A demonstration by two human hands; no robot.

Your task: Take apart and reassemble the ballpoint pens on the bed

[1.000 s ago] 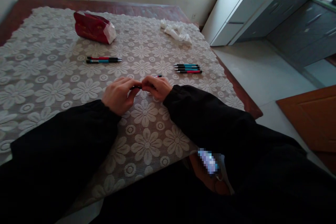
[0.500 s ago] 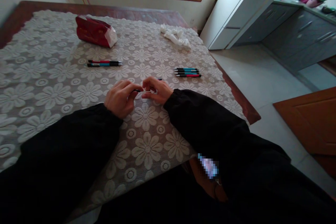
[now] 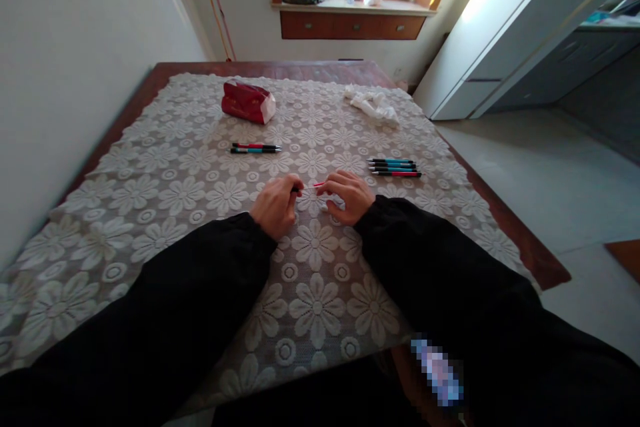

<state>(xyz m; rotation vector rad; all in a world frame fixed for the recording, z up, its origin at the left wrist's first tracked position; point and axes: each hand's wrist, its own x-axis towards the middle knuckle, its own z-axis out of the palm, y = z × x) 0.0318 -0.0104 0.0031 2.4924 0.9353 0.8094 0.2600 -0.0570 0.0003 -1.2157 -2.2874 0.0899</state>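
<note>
Over the middle of the lace-covered table, my left hand is closed on a small black pen part. From it a thin, pale pen refill reaches right toward a red pen barrel. The fingers of my right hand curl over that red barrel, with the thumb lower and a little apart; most of the barrel is hidden under them. Beyond my left hand lie two pens, one red and one blue. Several blue pens and a red one lie in a row beyond my right hand.
A red tissue packet and a crumpled white plastic bag are farther back on the tablecloth. A blurred-out screen is below the table's near edge. The white fridge stands beyond the right side.
The view has tilted up, showing the windowsill. My hands have drawn slightly apart, and the thin refill and red barrel now show between them. The pens on the table lie as before.
</note>
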